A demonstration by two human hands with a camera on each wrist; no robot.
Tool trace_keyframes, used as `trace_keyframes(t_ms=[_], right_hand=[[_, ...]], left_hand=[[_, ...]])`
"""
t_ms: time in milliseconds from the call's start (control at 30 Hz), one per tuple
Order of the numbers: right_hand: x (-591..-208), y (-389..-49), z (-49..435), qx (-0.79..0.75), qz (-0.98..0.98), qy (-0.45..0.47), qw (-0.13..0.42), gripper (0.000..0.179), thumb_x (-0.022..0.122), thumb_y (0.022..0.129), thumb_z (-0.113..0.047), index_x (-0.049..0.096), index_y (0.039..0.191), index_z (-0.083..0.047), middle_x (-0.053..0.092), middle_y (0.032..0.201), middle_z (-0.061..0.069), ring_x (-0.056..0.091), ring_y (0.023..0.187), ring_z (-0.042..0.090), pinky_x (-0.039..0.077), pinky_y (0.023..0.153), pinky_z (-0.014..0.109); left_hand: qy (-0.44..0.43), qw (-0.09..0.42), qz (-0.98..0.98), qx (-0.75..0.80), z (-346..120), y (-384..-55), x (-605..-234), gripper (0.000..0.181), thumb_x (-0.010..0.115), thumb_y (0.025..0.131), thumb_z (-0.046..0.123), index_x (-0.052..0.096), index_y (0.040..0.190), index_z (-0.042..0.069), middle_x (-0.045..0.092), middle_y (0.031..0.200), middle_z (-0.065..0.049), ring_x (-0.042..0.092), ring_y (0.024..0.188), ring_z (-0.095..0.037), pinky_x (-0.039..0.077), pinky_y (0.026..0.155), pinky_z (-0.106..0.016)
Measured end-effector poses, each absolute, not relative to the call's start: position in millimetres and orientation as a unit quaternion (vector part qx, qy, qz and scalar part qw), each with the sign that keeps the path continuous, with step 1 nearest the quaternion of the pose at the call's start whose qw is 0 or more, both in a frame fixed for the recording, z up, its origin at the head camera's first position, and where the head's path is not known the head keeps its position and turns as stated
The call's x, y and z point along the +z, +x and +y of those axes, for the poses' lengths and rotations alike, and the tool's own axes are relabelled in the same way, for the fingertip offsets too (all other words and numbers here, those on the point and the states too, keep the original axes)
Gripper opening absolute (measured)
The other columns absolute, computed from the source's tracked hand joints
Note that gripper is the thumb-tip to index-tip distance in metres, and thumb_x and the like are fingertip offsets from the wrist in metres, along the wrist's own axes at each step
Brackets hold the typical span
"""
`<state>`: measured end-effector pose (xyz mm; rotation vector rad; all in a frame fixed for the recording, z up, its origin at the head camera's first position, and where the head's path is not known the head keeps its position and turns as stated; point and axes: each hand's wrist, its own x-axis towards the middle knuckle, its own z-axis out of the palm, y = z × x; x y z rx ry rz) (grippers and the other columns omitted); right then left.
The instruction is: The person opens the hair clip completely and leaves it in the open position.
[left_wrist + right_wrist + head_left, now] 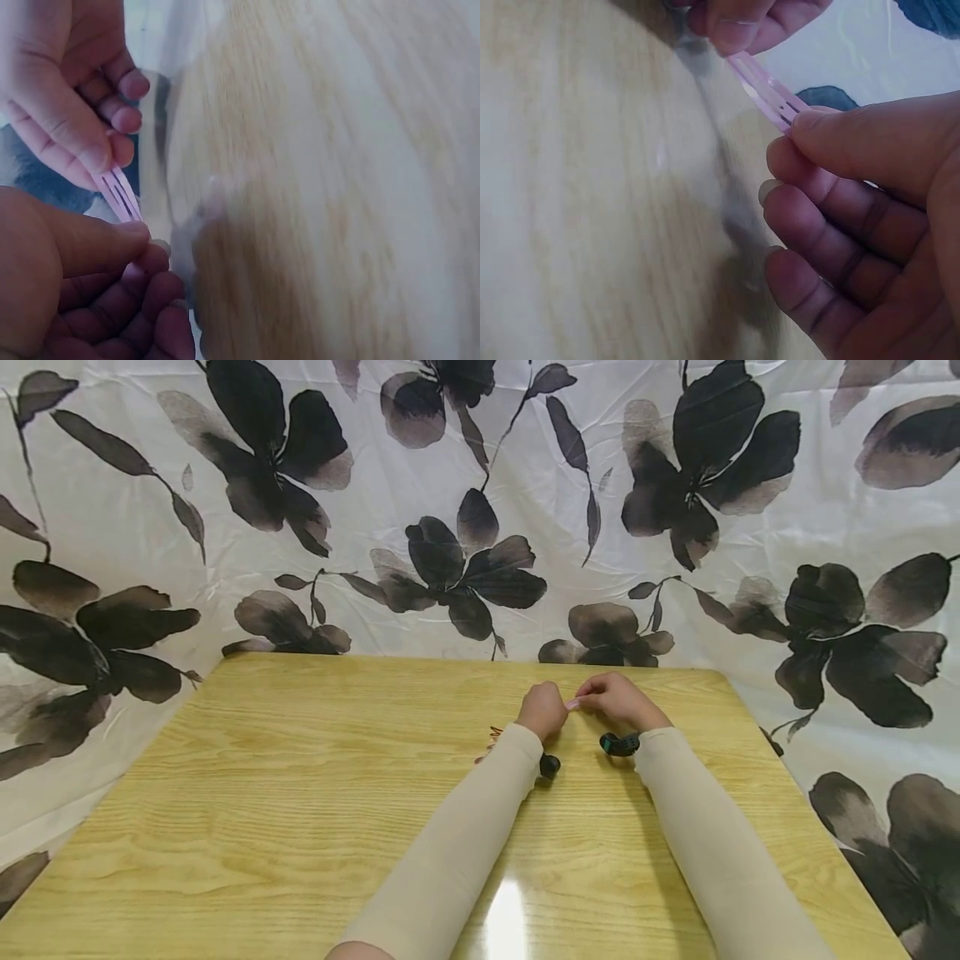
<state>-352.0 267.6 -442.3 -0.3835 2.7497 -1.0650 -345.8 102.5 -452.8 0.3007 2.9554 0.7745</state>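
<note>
A slim pink snap hair clip [573, 703] is stretched between my two hands above the far part of the table. My left hand [543, 708] pinches one end between thumb and forefinger, its other fingers curled in below. Thumb and forefinger of my right hand [618, 700] pinch the opposite end, the remaining fingers loosely bent. Long slots run along the clip [120, 195] in the left wrist view. In the right wrist view, the clip [765, 94] slants between the fingertips; both its ends are hidden under them.
Beside the left sleeve [457, 843] lies a reddish-brown zigzag item [495, 735], partly covered by the arm. Both wrists wear small black devices. The wooden table [262, 793] ends at a floral cloth [450, 468] hanging close behind the hands.
</note>
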Motion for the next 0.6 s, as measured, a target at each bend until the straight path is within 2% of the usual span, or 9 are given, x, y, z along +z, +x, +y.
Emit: trace_keyframes(t_ms=[167,267,367,467,600], right_hand=[[-446,-349,270,-0.370,0.918,-0.122,0.078,0.017,0.061,0.096,-0.020,0.070,0.103,-0.008,0.068,0.091,0.010,0.058,0.076,0.021,0.047,0.067,0.031],[-449,-348,271,-0.395,0.909,-0.117,0.068,0.017,0.061,0.096,-0.020,0.070,0.105,-0.008,0.068,0.095,0.012,0.060,0.075,0.021,0.049,0.067,0.032],[-451,-345,271,-0.428,0.896,-0.106,0.059,0.018,0.061,0.096,-0.019,0.069,0.106,-0.007,0.068,0.099,0.014,0.061,0.075,0.023,0.052,0.067,0.032],[-453,-341,270,-0.453,0.885,-0.093,0.050,0.018,0.062,0.096,-0.020,0.069,0.106,-0.006,0.069,0.101,0.016,0.062,0.076,0.023,0.052,0.067,0.032],[-454,-336,267,-0.467,0.879,-0.084,0.035,0.019,0.062,0.095,-0.021,0.068,0.105,-0.005,0.068,0.100,0.017,0.062,0.075,0.024,0.052,0.066,0.032]], left_hand=[[0.102,0.047,0.957,0.267,98,-344,-448,0.022,0.061,0.094,0.016,0.060,0.073,0.009,0.059,0.072,-0.004,0.047,0.063,-0.015,0.043,0.061,-0.028],[0.121,0.054,0.951,0.279,94,-341,-441,0.024,0.056,0.095,0.010,0.061,0.072,0.008,0.059,0.072,-0.005,0.047,0.064,-0.016,0.043,0.063,-0.028],[0.127,0.068,0.940,0.310,89,-337,-436,0.021,0.050,0.096,0.006,0.068,0.084,0.006,0.066,0.085,-0.005,0.051,0.071,-0.015,0.046,0.070,-0.028],[0.128,0.083,0.926,0.346,83,-334,-434,0.023,0.047,0.099,0.009,0.069,0.101,0.005,0.068,0.098,-0.007,0.055,0.079,-0.015,0.048,0.076,-0.030],[0.137,0.096,0.912,0.375,77,-331,-436,0.024,0.047,0.102,0.016,0.068,0.107,0.005,0.066,0.103,-0.006,0.057,0.082,-0.017,0.048,0.078,-0.032]])
